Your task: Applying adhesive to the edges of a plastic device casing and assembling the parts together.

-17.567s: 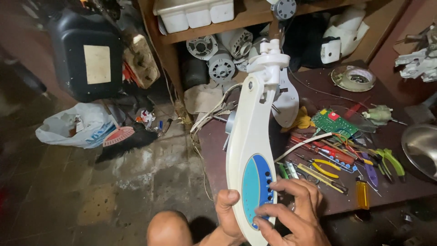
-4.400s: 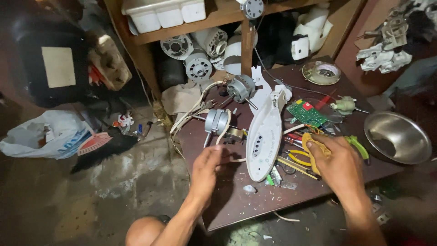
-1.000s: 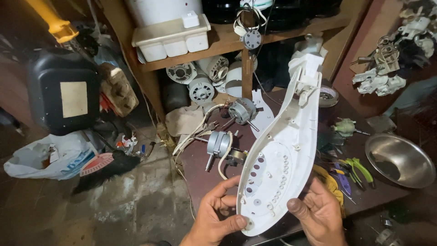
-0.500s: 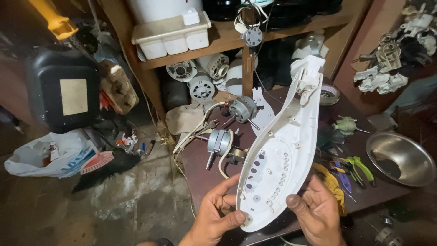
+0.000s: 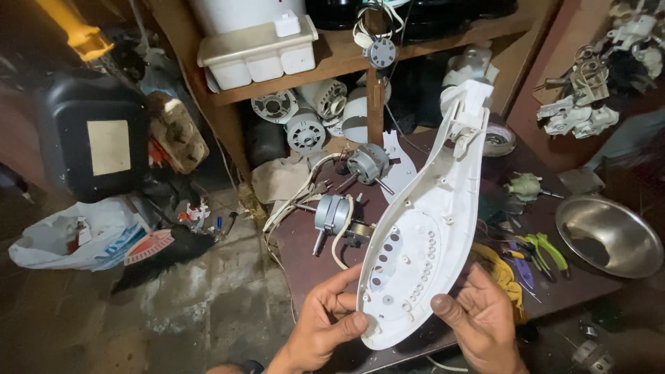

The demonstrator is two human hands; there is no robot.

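The white plastic housing (image 5: pixel 422 235) is now turned over: a few seconds ago it lay on the table (image 5: pixel 305 256) among the tools, and now both hands hold it up with its hollow inner side, ribs and button holes facing the camera. The left hand (image 5: pixel 325 325) pinches its lower rim, thumb on the inside face. The right hand (image 5: pixel 485 318) grips the opposite edge, fingers curled behind. Just beyond the left hand lies a small motor (image 5: pixel 332 215); past the right, green-handled pliers (image 5: pixel 544 249) and a steel bowl (image 5: pixel 609 235).

Left hand (image 5: pixel 324 325) and right hand (image 5: pixel 480 324) raised, fingers curled, thumbs forward
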